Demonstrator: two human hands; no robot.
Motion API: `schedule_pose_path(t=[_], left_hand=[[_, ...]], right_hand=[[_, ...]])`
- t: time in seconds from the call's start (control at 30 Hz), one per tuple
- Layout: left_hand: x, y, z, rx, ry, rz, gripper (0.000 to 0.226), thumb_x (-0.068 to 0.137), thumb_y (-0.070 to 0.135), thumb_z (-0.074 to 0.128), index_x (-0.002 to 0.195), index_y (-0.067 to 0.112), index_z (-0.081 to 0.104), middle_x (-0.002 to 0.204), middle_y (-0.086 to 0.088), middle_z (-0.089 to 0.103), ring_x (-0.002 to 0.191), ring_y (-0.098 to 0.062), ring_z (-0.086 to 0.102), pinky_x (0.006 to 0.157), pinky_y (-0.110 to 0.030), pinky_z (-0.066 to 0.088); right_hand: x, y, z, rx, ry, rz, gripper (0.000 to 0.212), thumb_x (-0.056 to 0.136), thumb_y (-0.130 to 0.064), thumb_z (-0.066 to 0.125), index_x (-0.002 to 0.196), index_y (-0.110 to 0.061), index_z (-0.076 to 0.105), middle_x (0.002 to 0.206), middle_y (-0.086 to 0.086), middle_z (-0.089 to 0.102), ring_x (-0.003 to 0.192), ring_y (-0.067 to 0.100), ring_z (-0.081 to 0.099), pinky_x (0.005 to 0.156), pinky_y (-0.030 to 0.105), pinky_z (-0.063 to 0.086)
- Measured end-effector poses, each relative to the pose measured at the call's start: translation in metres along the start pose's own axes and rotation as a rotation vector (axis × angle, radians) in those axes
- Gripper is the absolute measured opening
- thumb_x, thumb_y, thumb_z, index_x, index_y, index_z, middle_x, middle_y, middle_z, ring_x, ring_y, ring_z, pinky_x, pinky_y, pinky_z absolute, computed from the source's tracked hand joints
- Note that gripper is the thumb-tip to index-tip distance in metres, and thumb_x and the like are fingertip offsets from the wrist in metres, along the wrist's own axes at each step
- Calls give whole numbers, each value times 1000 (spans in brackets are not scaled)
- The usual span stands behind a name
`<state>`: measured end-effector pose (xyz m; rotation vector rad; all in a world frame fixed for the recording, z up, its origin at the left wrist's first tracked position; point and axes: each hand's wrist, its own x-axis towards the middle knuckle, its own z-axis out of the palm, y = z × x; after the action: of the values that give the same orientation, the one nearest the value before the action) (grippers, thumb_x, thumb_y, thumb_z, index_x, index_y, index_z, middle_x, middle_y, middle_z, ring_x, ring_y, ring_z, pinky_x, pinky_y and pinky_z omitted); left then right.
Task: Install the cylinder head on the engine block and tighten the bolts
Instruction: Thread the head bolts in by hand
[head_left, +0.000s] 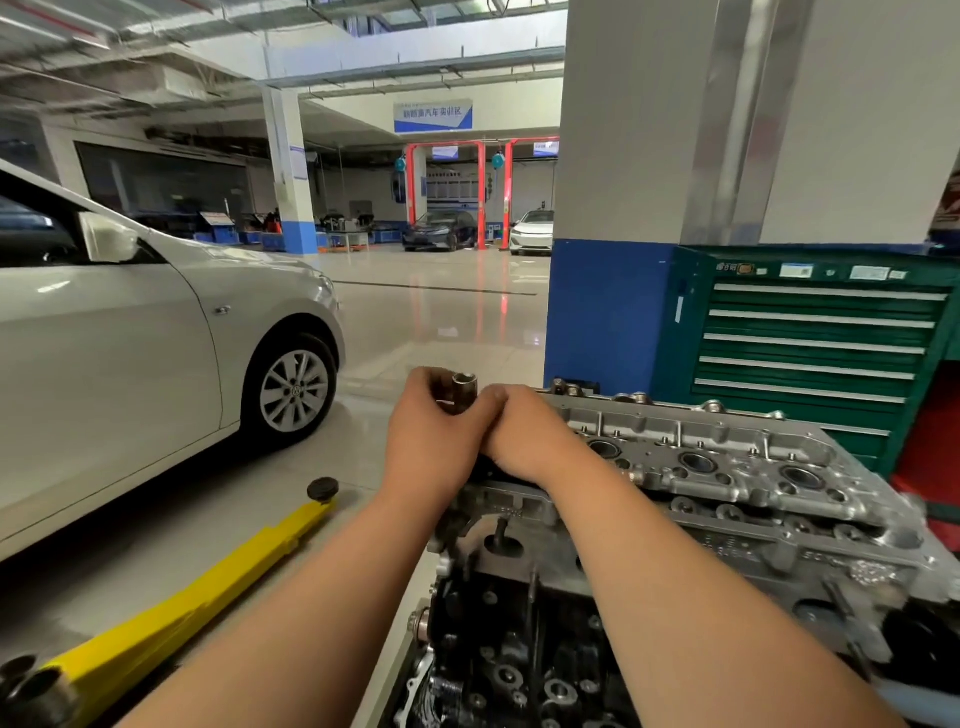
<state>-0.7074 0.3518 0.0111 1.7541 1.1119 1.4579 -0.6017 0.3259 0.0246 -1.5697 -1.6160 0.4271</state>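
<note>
Left hand (431, 436) fingers grip upright socket (464, 388), right hand (524, 439) grip unclear; cylinder head (727, 462) runs toward 4 o'clock, right hand nearer.

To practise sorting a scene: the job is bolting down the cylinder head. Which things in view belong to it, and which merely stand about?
Belongs: socket in the left hand, cylinder head, engine block.
Standing about: white car, yellow lift arm, green tool cabinet.
</note>
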Motion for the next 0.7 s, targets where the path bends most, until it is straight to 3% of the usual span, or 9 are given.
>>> schedule_pose_path(t=[0.07, 0.17, 0.23, 0.3, 0.33, 0.43, 0.53, 0.6, 0.7], left_hand=[[-1, -3, 2, 15, 31, -4, 26, 79, 40, 74, 86, 25, 55, 78, 12, 61, 69, 3, 56, 55, -10, 37], [-2, -5, 3, 45, 20, 40, 11, 91, 34, 62, 91, 23, 62, 80, 14, 63, 78, -2, 60, 58, -9, 38], [-3, -7, 4, 41, -6, 60, 17, 97, 30, 50, 96, 20, 63, 91, 9, 65, 93, -10, 60, 73, -14, 45], [-2, -6, 7, 56, -28, 55, 28, 99, 30, 44, 104, 11, 63, 107, -3, 62, 108, -20, 52, 92, -33, 44], [-1, -6, 7, 43, -24, 45, 30, 98, 34, 46, 106, 10, 62, 109, -5, 60, 108, -21, 52, 92, -37, 44], [-2, -5, 7, 37, 27, -14, 33, 88, 48, 61, 99, 17, 55, 100, 1, 60, 92, -15, 59, 73, -28, 45], [-2, -6, 8, 98, 19, -2, 25, 89, 42, 62, 88, 19, 53, 92, 0, 60, 85, -16, 58, 62, -22, 37], [-1, -5, 8, 116, 10, 29, 20, 94, 36, 56, 89, 18, 55, 93, -1, 58, 88, -18, 57, 64, -23, 37], [0, -6, 9, 121, -42, 67, 19, 99, 32, 48, 100, 16, 59, 102, -4, 57, 98, -22, 56, 83, -35, 44]], right_hand=[[1, 2, 0, 25, -13, 16, 40, 78, -4, 55, 58, -37, 64, 58, -19, 63, 60, -2, 57, 52, 17, 40], [2, 4, -3, 32, -82, 19, 22, 83, -10, 55, 77, -28, 65, 73, -12, 68, 63, -1, 59, 53, 16, 43], [2, 5, -5, 40, -81, 16, 17, 85, -16, 58, 76, -27, 67, 68, -13, 67, 58, -4, 58, 51, 13, 43], [3, 7, -5, 36, -57, 13, 15, 84, -18, 61, 74, -27, 66, 68, -12, 66, 60, -2, 59, 53, 17, 44], [4, 7, -4, 23, -42, 21, 12, 84, -17, 61, 76, -25, 66, 71, -9, 66, 65, 3, 61, 57, 22, 47], [5, 7, 0, -21, -3, 29, 18, 85, -9, 55, 78, -23, 64, 74, -3, 65, 75, 19, 62, 62, 29, 50], [5, 6, 0, -9, -19, 41, 21, 84, -6, 51, 94, -17, 67, 89, 3, 69, 84, 20, 63, 72, 33, 53], [5, 6, -3, -15, -82, 36, 18, 85, -10, 52, 91, -17, 67, 84, 3, 69, 78, 17, 62, 64, 29, 50], [5, 6, -6, -52, -97, 34, 17, 87, -12, 53, 78, -17, 66, 71, 3, 65, 64, 16, 57, 51, 25, 40]])
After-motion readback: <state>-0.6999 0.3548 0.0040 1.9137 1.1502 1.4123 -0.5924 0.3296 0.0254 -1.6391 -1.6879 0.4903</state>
